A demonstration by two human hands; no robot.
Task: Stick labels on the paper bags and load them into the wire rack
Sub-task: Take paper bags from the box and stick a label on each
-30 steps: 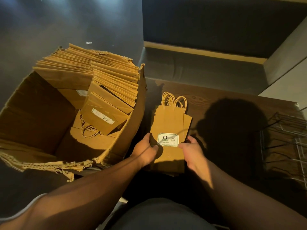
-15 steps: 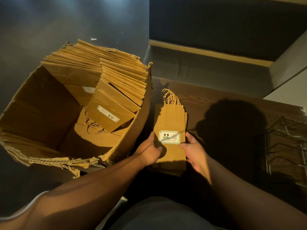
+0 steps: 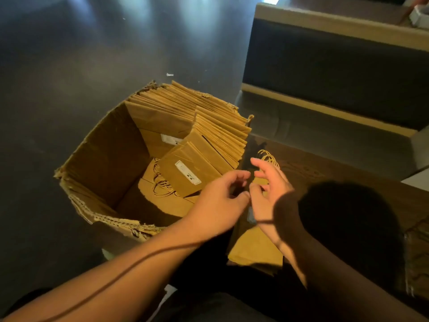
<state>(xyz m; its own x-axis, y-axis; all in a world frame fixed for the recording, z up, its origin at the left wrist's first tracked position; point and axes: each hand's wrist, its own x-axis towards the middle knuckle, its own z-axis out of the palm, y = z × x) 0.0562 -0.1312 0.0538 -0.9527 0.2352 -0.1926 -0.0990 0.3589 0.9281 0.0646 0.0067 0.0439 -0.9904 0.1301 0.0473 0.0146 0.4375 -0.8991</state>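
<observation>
Brown paper bag (image 3: pixel 255 248) lies flat on the wooden table (image 3: pixel 343 173), twine handles (image 3: pixel 269 156) pointing away, just right of a torn cardboard box (image 3: pixel 104 163) on the floor packed with more bags (image 3: pixel 199 126). Left hand (image 3: pixel 220 201) and right hand (image 3: pixel 269 191) hover over the bag, fingertips nearly meeting. Both grips look loosely curled with nothing clearly held; motion blur hides any label.

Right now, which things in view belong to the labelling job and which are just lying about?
Part of the job:
- paper bag on the wooden table
- cardboard box of stacked bags
- labelled bag in that box
- left hand, right hand

Just lying about:
- padded bench
- white scrap on the floor
</observation>
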